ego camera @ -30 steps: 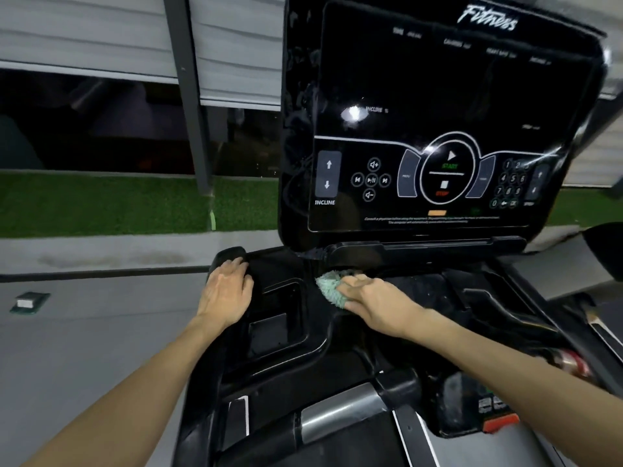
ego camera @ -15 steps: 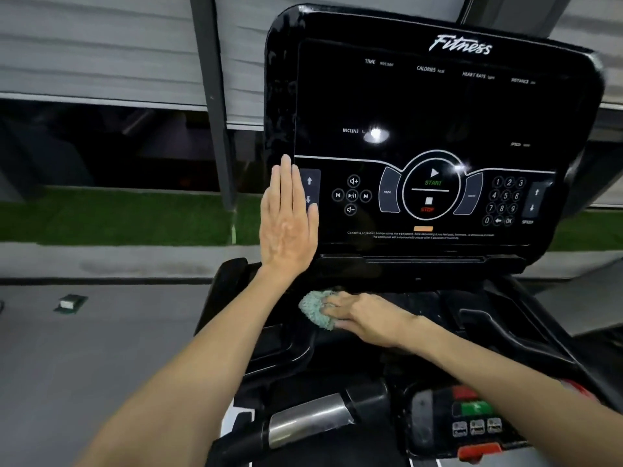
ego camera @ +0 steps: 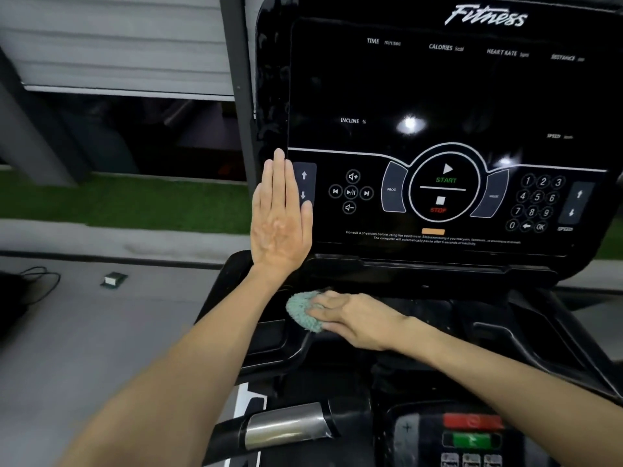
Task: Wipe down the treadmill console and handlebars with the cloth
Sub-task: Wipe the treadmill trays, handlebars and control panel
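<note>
The black treadmill console (ego camera: 438, 96) fills the upper right, its dark screen above a panel of START, STOP, arrow and number keys. My left hand (ego camera: 281, 217) is raised flat, fingers straight up and together, back toward me, at the console's lower left edge beside the incline arrows. My right hand (ego camera: 350, 320) presses a bunched green cloth (ego camera: 301, 313) onto the black tray (ego camera: 438, 308) below the screen, near its left side. A handlebar with a silver grip sensor (ego camera: 286, 424) runs across the bottom centre.
A small control pad with red and green buttons (ego camera: 472, 433) sits at the bottom right. Left of the treadmill lies grey floor with a small floor box (ego camera: 114, 279) and a black cable (ego camera: 37, 281). A green grass strip (ego camera: 118, 200) and a window lie beyond.
One second ago my left hand rested on the tray's left corner; it has lifted flat against the console's left edge. My right hand stays on the cloth at nearly the same spot.
</note>
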A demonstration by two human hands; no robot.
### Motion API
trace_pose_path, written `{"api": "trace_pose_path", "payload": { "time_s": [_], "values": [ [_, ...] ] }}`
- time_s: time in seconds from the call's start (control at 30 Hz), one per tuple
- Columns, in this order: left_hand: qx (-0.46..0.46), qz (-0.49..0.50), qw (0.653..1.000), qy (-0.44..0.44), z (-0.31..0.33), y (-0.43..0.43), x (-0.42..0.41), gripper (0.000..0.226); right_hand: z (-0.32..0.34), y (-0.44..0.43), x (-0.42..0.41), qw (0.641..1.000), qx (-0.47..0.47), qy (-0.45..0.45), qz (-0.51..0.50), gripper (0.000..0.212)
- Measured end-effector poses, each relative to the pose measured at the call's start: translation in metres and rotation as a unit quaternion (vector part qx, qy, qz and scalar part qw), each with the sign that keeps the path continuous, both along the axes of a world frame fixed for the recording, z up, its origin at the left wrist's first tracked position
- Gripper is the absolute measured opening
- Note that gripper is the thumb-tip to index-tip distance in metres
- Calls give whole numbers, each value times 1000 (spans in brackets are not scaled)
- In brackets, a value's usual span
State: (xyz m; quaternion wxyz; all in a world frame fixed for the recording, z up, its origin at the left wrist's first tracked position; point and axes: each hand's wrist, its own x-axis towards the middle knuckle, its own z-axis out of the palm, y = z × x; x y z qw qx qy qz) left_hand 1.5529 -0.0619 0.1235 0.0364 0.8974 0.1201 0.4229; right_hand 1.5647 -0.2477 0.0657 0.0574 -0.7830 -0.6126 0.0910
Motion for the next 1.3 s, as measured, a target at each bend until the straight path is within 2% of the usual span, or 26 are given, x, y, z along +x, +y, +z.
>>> {"api": "trace_pose_path", "payload": {
  "time_s": [0.2,0.3,0.5,0.63,0.77,0.87,1.1,1.3],
  "values": [
    [-10,-4,1000,-7,2,0,0,61,9,-44,21,1000,-12,5,-11,39],
    [-8,-2,1000,-7,3,-1,-1,61,6,-29,13,1000,-18,-11,12,44],
    [-1,2,1000,-8,1,0,0,61,1,6,3,1000,7,9,-5,56],
    [4,12,1000,0,1,-2,0,62,6,-30,12,1000,14,18,3,43],
    [0,13,1000,2,2,-2,1,62,11,-55,18,1000,7,13,-19,41],
    [0,11,1000,-1,1,-2,0,62,5,-44,12,1000,5,-19,-1,42],
    [3,11,1000,-2,1,-1,1,62,7,-2,5,1000,-6,-18,4,41],
    [-2,4,1000,-4,0,-1,1,62,7,-48,16,998,9,42,-42,41]
  ]
}}
